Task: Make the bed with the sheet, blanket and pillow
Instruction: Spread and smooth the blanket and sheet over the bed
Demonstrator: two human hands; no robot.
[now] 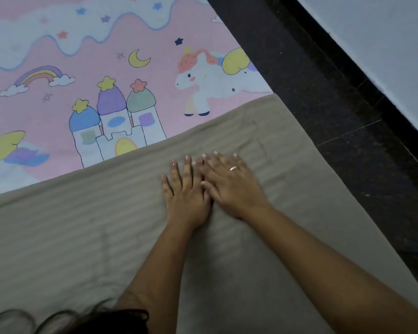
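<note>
Both the left hand (187, 196) and right hand (229, 183) lie flat, fingers spread, touching side by side on the beige striped blanket (82, 237) covering the near unicorn-print sheet (82, 56), apparently smoothing; next probably sweeping outward.

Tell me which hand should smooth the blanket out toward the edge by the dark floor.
Right, probably. The right hand lies flat on the beige blanket on the side nearer the dark floor. The left hand lies beside it, farther from that edge, and would have to cross over.
</note>
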